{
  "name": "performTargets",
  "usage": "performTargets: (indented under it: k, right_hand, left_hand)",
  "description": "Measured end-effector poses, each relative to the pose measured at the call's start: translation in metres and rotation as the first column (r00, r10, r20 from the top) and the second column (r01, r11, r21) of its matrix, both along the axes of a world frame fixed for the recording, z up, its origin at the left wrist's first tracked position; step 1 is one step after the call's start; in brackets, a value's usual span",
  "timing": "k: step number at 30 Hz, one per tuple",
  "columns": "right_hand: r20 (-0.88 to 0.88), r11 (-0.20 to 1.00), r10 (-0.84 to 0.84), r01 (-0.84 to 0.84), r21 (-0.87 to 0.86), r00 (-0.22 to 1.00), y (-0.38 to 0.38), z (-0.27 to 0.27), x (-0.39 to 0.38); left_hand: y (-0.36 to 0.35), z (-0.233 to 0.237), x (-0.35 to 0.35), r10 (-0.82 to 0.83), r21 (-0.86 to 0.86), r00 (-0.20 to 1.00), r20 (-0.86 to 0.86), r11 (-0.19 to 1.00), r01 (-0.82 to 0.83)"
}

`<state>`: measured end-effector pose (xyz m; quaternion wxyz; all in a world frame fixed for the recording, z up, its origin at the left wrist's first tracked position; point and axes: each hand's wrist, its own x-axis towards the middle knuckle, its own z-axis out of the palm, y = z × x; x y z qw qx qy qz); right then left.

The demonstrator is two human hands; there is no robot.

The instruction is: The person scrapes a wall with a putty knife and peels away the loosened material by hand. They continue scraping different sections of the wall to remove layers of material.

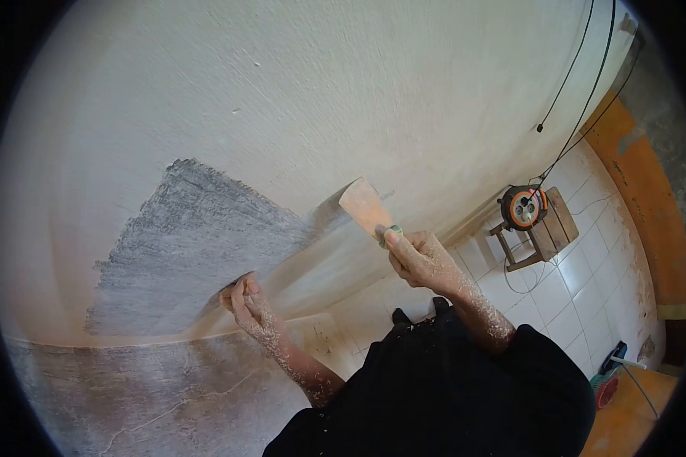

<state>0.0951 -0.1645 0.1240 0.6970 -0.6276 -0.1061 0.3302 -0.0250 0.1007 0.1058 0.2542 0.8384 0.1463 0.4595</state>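
In the head view, my right hand (427,263) grips the handle of a wide-bladed scraper (366,204). Its blade points up and left, close to the pale wall (282,91); whether it touches is hard to tell. My left hand (250,306) is by the lower edge of a grey scraped patch (198,236), its fingers curled together near the wall surface. What they hold, if anything, is hidden. Pale flakes speckle both forearms.
A cable reel (524,207) rests on a small wooden stool (555,228) at right, with black cords hanging by the wall. White floor tiles (564,324) lie below. An orange surface (648,198) runs along the far right. Brownish wall (145,388) shows at lower left.
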Motion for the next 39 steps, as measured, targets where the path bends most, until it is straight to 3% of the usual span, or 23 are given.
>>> performTargets:
  k: [3,8,11,14,18,21,27,32,39]
  right_hand:
    - [0.121,0.987,-0.11,0.123,-0.103,0.986,-0.007,-0.028,0.0]
    - [0.077,0.978,-0.152,0.161,-0.129,0.985,0.002,-0.038,-0.009]
    - [0.014,0.985,-0.139,0.14,-0.101,0.99,-0.003,-0.036,-0.01]
    - [0.023,0.981,-0.154,0.156,-0.117,0.988,0.003,-0.03,-0.011]
    - [0.113,0.974,-0.18,0.193,-0.119,0.977,0.004,-0.029,-0.014]
    - [0.024,0.975,-0.145,0.147,-0.165,0.989,-0.004,-0.036,-0.015]
    - [0.079,0.976,-0.173,0.182,-0.118,0.982,0.0,-0.023,-0.017]
    - [0.042,0.975,-0.141,0.146,-0.17,0.989,0.003,-0.012,-0.017]
    - [-0.015,0.977,-0.119,0.114,-0.179,0.993,0.003,0.001,-0.017]
  left_hand:
    - [-0.008,0.007,0.005,0.001,-0.08,1.0,0.002,0.997,-0.001]
    - [-0.007,0.001,0.005,-0.006,-0.241,0.998,0.067,0.97,0.022]
    - [-0.002,0.0,0.003,-0.001,-0.082,1.0,0.017,0.997,0.002]
    - [-0.008,0.003,0.005,0.018,-0.171,0.999,0.035,0.985,-0.012]
    - [-0.006,0.003,0.006,0.012,-0.102,1.0,0.017,0.995,-0.01]
    - [-0.009,0.007,0.005,0.017,-0.14,1.0,0.021,0.99,-0.014]
    - [-0.008,0.006,0.001,-0.004,-0.115,1.0,0.0,0.993,0.004]
    - [-0.009,0.005,0.006,-0.031,-0.185,0.997,0.064,0.982,0.043]
    - [-0.004,0.001,0.005,-0.015,-0.13,1.0,0.027,0.991,0.019]
